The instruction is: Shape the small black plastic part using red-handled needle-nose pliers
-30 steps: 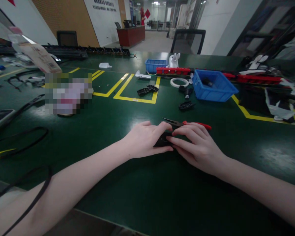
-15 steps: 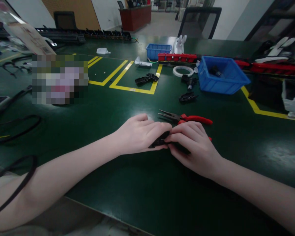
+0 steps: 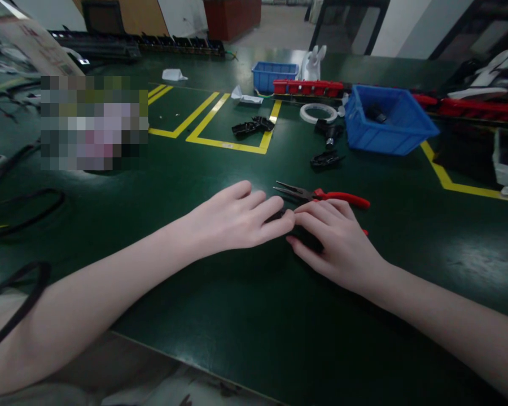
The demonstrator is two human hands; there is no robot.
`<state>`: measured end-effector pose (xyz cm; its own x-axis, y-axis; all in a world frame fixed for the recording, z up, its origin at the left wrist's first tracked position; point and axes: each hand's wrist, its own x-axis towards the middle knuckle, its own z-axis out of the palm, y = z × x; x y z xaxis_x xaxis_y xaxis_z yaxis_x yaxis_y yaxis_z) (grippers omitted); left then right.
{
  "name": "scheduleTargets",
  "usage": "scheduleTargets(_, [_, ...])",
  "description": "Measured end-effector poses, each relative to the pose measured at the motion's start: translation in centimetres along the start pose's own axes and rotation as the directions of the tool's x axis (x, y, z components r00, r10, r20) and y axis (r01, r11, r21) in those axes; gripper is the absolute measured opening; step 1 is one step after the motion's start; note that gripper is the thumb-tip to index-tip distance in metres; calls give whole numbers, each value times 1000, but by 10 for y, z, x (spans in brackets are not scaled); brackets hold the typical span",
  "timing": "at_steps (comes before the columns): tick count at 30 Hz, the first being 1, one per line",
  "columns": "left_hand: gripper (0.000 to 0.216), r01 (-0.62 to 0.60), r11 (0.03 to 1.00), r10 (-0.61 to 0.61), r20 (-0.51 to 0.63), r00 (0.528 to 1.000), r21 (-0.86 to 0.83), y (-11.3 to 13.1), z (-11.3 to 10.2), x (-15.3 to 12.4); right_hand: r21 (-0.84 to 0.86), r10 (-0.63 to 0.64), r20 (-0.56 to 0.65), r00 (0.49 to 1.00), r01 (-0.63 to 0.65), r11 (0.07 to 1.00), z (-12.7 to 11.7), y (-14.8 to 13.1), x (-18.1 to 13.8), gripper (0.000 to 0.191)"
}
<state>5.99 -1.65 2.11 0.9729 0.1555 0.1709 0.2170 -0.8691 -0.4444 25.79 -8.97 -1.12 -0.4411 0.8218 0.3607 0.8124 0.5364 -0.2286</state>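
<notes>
My left hand (image 3: 241, 217) is closed, palm down, around a small black plastic part (image 3: 276, 216). Only a sliver of this part shows between the fingers; the rest is hidden. Curled inward, my right hand (image 3: 336, 239) meets the left fingertips at the part's right end, and its grip there is mostly hidden. Just beyond the hands lie needle-nose pliers (image 3: 342, 197) with red handles, jaws pointing left; the right fingers cover some of one handle.
Black parts (image 3: 254, 126) (image 3: 325, 159) lie on the green table (image 3: 237, 316). Behind them are a black fitting (image 3: 329, 132), a white tape roll (image 3: 317, 113), a blue bin (image 3: 389, 127), a smaller blue bin (image 3: 275, 73) and red strips (image 3: 307, 87). A black cable (image 3: 34, 225) loops at left.
My left hand has turned over the black part, which is now mostly covered. The right hand stays close against it. The view has tilted slightly downward.
</notes>
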Motion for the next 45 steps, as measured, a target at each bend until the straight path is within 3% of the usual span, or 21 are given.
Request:
scheduleTargets(5, [33,-2,999,0,-42,999,-50,-1,1,-2,-7,3,-5,1000,-3,1000,0,1,-1,14])
scheduleTargets(19, [37,-1,989,1,4,1000,-149,-19,19,-8,-24,-1,-1,1000,1,1000,1,1,-1,22])
scheduleTargets(24, [30,73,923,-73,16,997,-378,-25,25,-13,-117,-65,16,998,66,991,2,2,-1,36])
scheduleTargets(27, [30,152,824,-139,65,988,-546,-24,21,-13,-173,-120,23,993,122,977,1,1,-2,31])
scheduleTargets(30, [28,164,766,-128,102,987,-622,-20,14,-11,-195,-158,3,987,156,968,0,0,-2,23])
scheduleTargets(35, [44,131,799,-86,105,991,-586,-10,10,-7,-156,-184,-23,983,178,972,2,2,-1,20])
scheduleTargets(39, [34,159,832,-123,103,987,-532,-7,15,-7,-133,-185,-37,982,179,975,3,3,-3,22])
scheduleTargets(45, [29,77,941,-116,-103,988,-329,-12,18,-11,-139,-174,-83,981,161,977,0,1,-4,23])
